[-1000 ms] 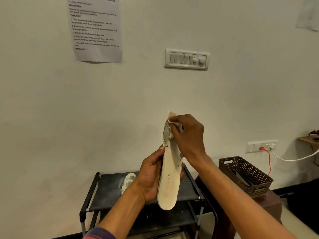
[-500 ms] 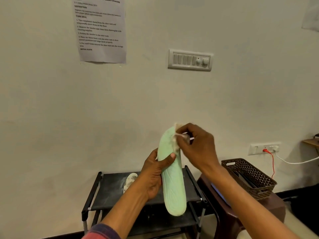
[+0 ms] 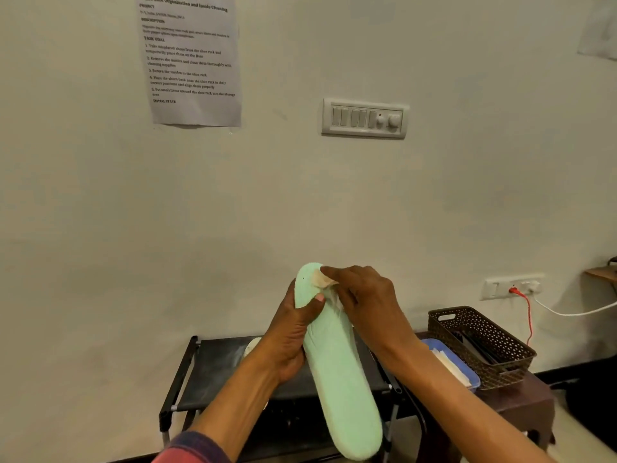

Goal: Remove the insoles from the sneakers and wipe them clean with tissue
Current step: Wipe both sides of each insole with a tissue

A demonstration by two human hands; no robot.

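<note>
Since a second ago the long mint-green foam insole (image 3: 337,379) has turned from its cream face to its green one. It slants across the lower centre of the frame. The left hand (image 3: 293,335) grips its upper part, thumb across. The right hand (image 3: 367,302) pinches a crumpled white tissue (image 3: 322,280) against the toe end.

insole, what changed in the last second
The insole was turned over in the left grip: a second ago its cream printed side showed, now its green side faces the camera. The right grip kept pinching the tissue against the insole's top end. Unchanged: the left grip holds the insole near its middle, and the second insole lies on the shoe rack.
</note>
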